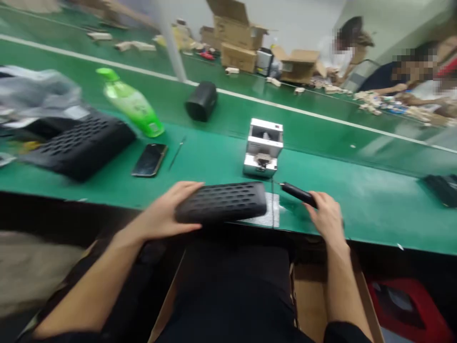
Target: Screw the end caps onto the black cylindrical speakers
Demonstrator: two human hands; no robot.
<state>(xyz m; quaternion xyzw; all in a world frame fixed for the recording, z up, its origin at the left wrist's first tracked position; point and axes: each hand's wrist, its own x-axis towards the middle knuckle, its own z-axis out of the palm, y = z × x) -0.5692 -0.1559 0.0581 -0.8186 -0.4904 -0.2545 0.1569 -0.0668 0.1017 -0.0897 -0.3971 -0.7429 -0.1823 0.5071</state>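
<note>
Clasping a black perforated case point(228, 200) by one end, the left hand point(167, 209) could let it tip off the bench point(364, 205), while the right hand point(327, 215) grips a screwdriver point(299, 194).

Even, fairly bright light covers the green surface point(221, 147) around the silver box point(263, 148), whose upper faces gleam palest, as if lit from overhead. Washed-out reflections streak the surface beyond and to the right of the box. Nearer than the box, below the surface's edge, deep shadow swallows detail, and the underside of the perforated black case point(224, 200) merges into it. Blur smears the plastic bag point(39, 90) far left of the box; the left hand point(171, 209) has soft outlines. Pixelation masks the people point(328, 57) beyond the box to its right, and the forearms point(96, 281) look stretched by the wide lens.
</note>
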